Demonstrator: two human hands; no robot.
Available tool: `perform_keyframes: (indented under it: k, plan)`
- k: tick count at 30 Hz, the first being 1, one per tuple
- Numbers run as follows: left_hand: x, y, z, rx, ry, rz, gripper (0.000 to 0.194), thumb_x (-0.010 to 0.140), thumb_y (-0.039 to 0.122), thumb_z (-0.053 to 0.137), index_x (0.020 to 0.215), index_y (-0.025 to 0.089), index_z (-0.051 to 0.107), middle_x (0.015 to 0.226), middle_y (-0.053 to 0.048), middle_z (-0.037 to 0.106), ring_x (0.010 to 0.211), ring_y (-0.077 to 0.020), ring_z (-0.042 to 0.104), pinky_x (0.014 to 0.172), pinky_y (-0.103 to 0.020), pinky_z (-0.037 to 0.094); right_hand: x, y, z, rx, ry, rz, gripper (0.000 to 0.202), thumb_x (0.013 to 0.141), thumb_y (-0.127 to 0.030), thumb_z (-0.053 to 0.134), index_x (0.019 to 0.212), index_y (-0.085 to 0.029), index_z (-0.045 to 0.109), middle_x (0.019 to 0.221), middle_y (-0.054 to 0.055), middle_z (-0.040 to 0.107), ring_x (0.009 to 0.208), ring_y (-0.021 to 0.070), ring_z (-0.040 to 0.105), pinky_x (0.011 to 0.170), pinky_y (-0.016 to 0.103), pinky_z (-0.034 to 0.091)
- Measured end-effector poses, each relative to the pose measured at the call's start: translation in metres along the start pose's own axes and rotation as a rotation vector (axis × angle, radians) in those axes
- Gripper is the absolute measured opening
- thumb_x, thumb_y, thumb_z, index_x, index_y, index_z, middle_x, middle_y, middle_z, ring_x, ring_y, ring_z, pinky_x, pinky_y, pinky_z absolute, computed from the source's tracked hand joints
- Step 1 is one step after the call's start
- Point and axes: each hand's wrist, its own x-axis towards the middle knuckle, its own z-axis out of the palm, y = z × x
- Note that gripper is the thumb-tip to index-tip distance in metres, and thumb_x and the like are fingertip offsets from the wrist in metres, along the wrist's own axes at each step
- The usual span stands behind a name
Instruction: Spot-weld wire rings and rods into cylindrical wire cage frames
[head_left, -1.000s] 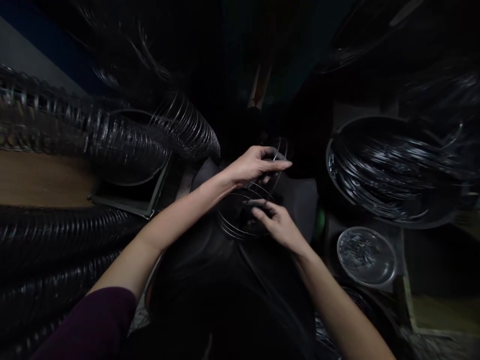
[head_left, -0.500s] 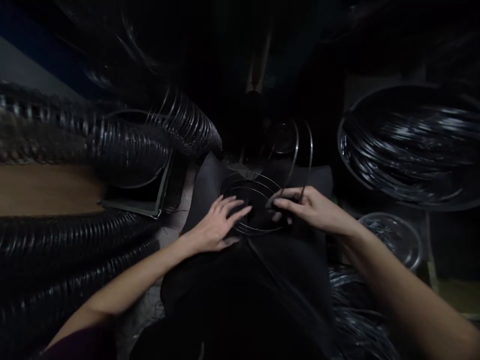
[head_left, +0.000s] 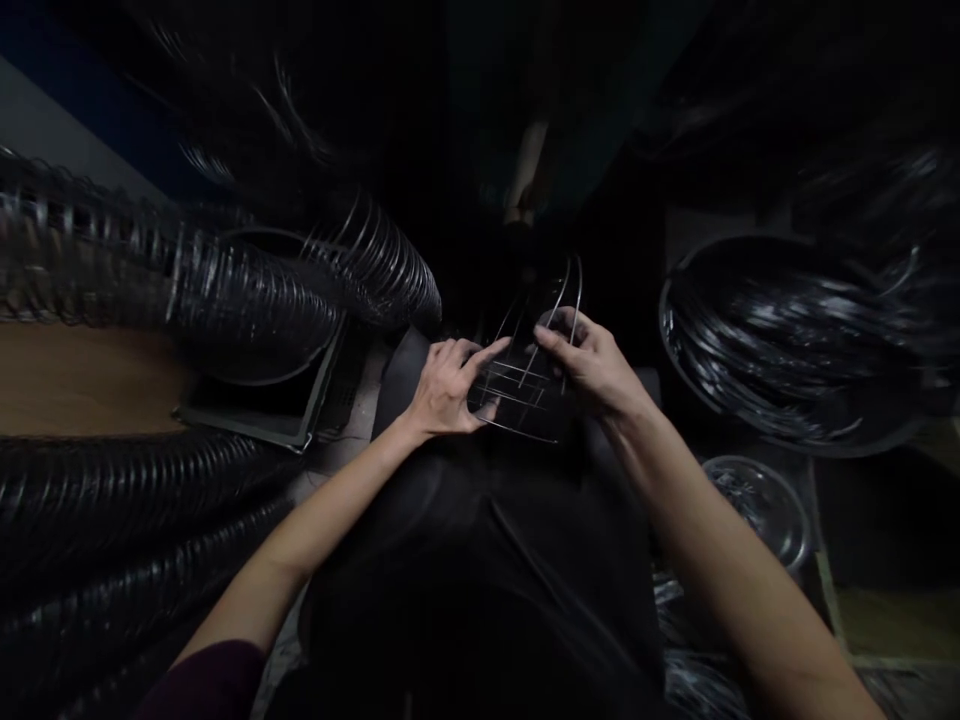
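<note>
In the head view my left hand [head_left: 450,388] is at the left side of a small group of thin metal wires [head_left: 517,395], thumb below and index finger stretched above, closed around their left end. The wires spread to the right over my dark lap [head_left: 450,500]; how they join is too dark to tell. My right hand [head_left: 589,360] pinches curved wires [head_left: 578,290] between thumb and fingers. Their arcs rise above the hand and their ends hang below it, close to the other wires. Whether the two groups touch is unclear.
Long rows of wire rings [head_left: 247,300] lie on the left, above a dark crate [head_left: 300,435]. To the right are a large basin [head_left: 664,320] of glossy wire and a smaller clear bowl [head_left: 799,530] with small pieces. A machine part [head_left: 529,170] hangs ahead in the dark.
The wires that lay as rings over my lap are now raised and tilted. My left hand has gone from spread to curled on them. My right hand has moved up and inward with its curved wires.
</note>
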Motion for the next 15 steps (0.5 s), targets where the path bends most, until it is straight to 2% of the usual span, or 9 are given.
perform_keyframes:
  k: [2,5,10,15]
  plan:
    - [0.018,-0.006,0.001,-0.029,0.134,0.020,0.059,0.070,0.041,0.057,0.122,0.013,0.049,0.094,-0.010,0.055,0.086,-0.0247,0.051,0.079,-0.040,0.039,0.020,-0.019,-0.002,0.013,0.021,-0.033,0.042,0.060,-0.049,0.077,0.079,-0.018,0.056,0.063,-0.004,0.054,0.044,0.0047,0.042,0.038,0.017,0.031]
    - [0.048,-0.018,0.001,-0.064,0.247,0.063,0.049,0.068,0.037,0.058,0.110,0.013,0.051,0.091,-0.009,0.056,0.085,-0.0248,0.053,0.078,-0.040,0.040,0.044,-0.044,-0.004,-0.008,0.040,-0.098,0.044,0.058,-0.050,0.077,0.079,-0.019,0.055,0.059,-0.006,0.050,0.040,0.0036,0.036,0.035,0.017,0.027]
    - [0.089,-0.034,-0.006,-0.094,0.325,0.101,0.047,0.066,0.032,0.060,0.108,0.015,0.049,0.093,-0.009,0.058,0.086,-0.0246,0.054,0.080,-0.040,0.041,0.076,-0.069,-0.007,-0.037,0.072,-0.163,0.045,0.056,-0.052,0.077,0.078,-0.019,0.054,0.052,-0.008,0.043,0.039,0.0046,0.035,0.035,0.018,0.026]
    - [0.107,-0.048,-0.009,-0.116,0.381,0.105,0.050,0.065,0.031,0.064,0.108,0.015,0.046,0.093,-0.008,0.056,0.086,-0.0234,0.054,0.079,-0.039,0.043,0.097,-0.084,-0.002,-0.018,0.066,-0.162,0.049,0.052,-0.052,0.077,0.078,-0.019,0.053,0.052,-0.009,0.044,0.040,0.0042,0.033,0.036,0.018,0.025]
